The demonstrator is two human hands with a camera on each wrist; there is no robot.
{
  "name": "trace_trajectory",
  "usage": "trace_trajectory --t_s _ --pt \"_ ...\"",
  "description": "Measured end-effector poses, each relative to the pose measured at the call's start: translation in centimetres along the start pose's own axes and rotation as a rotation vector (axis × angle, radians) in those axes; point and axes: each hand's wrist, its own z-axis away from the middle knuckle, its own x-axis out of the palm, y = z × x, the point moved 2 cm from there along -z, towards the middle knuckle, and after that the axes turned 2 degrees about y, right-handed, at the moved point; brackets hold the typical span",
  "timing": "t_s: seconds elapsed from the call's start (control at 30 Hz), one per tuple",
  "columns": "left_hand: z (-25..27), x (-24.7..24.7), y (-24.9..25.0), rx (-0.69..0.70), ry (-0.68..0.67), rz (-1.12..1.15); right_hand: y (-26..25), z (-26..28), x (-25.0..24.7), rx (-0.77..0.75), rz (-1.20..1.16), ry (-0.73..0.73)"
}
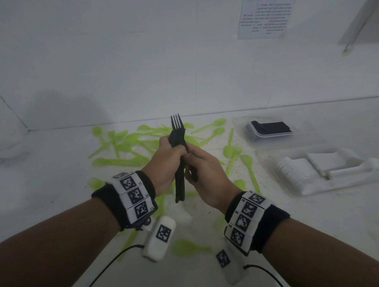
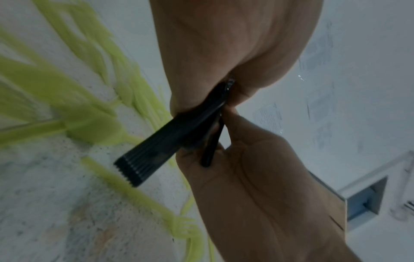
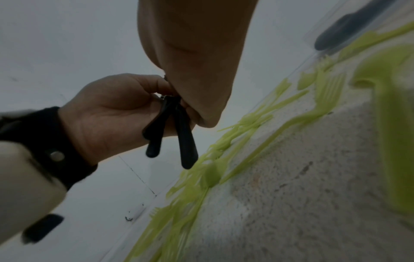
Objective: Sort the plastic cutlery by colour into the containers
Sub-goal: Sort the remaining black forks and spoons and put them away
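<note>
My left hand [image 1: 165, 157] and right hand [image 1: 204, 173] both gripped the black forks [image 1: 178, 144] — upright, above scattered green cutlery [image 1: 122, 144].

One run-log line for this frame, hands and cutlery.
left hand: grips black cutlery bundle | right hand: grips same bundle | green cutlery: scattered on table | container with black pieces: right
</note>
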Motion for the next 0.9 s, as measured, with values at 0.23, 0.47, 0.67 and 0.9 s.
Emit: trace_trajectory --t_s 0.23,0.47,0.67,0.9 --pt "-0.6 -0.6 -0.2 -0.045 0.048 0.095 -0.4 -0.6 -1.1 -0.048 0.165 0.245" --pt "-1.1 -0.5 0.6 0.014 0.149 0.196 -0.2 1.0 1.3 -0.039 0.321 0.014" --pt "-0.8 -0.8 0.8 0.051 0.169 0.157 0.0 0.3 1.3 -0.151 0.377 0.155" --pt "-0.8 -1.5 0.9 0.097 0.21 0.15 -0.1 -0.3 0.8 -0.126 0.253 0.127"
